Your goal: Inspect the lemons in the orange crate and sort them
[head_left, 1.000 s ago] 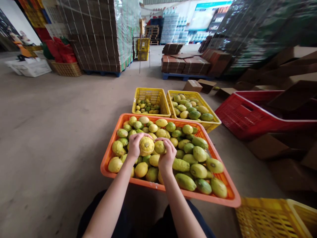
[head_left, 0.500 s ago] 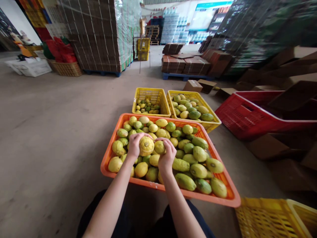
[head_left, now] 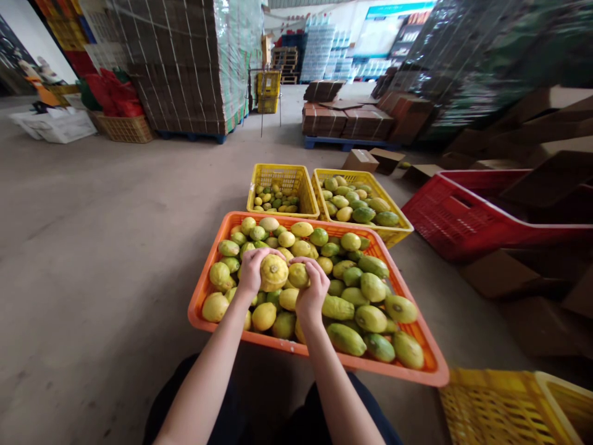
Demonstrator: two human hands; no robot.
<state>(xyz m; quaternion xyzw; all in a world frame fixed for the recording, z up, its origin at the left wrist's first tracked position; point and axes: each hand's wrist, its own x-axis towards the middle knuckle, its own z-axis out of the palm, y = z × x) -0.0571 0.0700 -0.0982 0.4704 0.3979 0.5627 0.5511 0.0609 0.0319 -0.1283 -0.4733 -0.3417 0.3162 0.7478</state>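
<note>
My left hand is closed around the side of a large, ribbed yellow papaya, its stem end facing me. A smaller yellow-green papaya sits in my right hand, with the fingers curled over its top and right side. Both fruits are held side by side above an orange crate. Many green and yellow papayas fill that crate, among them a long green one near the front rim. My forearms reach over the crate's near edge.
Beyond the orange crate stand two yellow crates, the left with smaller fruit, the right with larger papayas. A red crate and cardboard boxes lie to the right. Another yellow crate is at the lower right. Wrapped pallets stand behind.
</note>
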